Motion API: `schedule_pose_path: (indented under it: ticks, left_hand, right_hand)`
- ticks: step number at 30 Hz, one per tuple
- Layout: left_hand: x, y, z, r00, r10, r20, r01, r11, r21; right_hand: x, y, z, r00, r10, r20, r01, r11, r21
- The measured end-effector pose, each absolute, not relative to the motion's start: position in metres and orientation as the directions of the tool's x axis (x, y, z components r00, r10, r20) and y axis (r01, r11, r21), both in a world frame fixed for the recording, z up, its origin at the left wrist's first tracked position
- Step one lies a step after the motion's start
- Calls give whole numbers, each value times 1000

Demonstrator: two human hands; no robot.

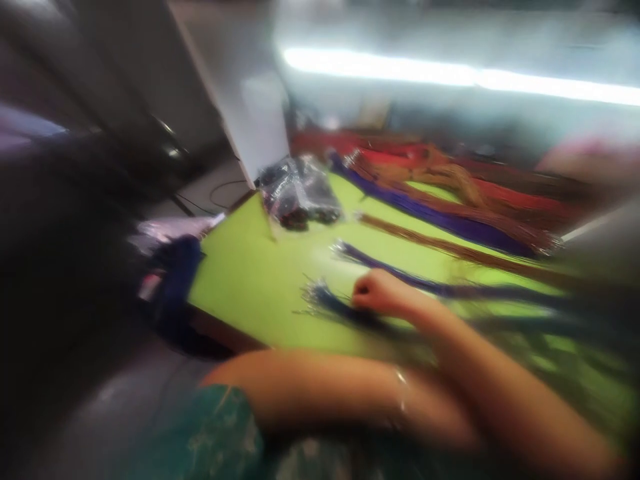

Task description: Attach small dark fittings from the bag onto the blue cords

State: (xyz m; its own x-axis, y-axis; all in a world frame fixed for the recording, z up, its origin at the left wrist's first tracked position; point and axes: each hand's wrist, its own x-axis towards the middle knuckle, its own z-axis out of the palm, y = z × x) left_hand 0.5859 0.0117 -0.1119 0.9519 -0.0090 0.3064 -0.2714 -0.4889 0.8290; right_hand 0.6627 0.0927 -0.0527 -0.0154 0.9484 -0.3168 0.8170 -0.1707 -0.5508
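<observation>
My right hand (376,291) reaches in from the lower right with its fingers curled closed. It lies on a bundle of dark blue wires (343,310) with bare metal ends at the left, and appears to grip it. My left hand (443,413) is smeared by motion below a bracelet, and the right forearm crosses in front of its fingers. Just beyond the right hand lies another thin blue wire bundle (387,270). Farther back is a brown wire bundle (430,243).
A green tabletop (235,267) carries the wires. Clear plastic bags (300,193) with dark parts sit near a white panel (255,113). Purple wires (425,210) and red and orange bundles (450,173) lie at the back. Dark blue wires (175,287) hang over the left edge.
</observation>
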Motion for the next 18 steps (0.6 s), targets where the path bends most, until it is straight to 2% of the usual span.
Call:
schedule_pose_path:
  ticks: [2, 8, 9, 11, 12, 15, 18]
  left_hand:
    - [567, 31, -103, 956, 26, 293, -246, -475, 845]
    - [526, 150, -79, 885, 373, 278, -44, -529, 848]
    - [527, 177, -79, 845, 452, 285, 7, -542, 840]
    - [533, 227, -81, 604, 736, 305, 284, -556, 781]
    - [537, 249, -83, 530, 789, 311, 396, -555, 732]
    - [551, 292, -91, 519, 786, 336, 469, -590, 657]
    - [568, 309, -98, 548, 761, 347, 513, -633, 580]
  right_hand:
    - [670, 91, -57, 20, 960, -281, 792, -187, -582]
    - [683, 82, -54, 198, 976, -89, 707, -205, -677]
    - [684, 80, -52, 205, 977, -65, 690, -191, -698]
    - [685, 74, -48, 175, 984, -29, 671, -141, -728]
    - [685, 71, -46, 137, 990, -21, 664, -108, -740]
    - [679, 63, -39, 6, 998, -67, 602, -57, -796]
    - [669, 59, -31, -47, 989, -140, 544, -92, -834]
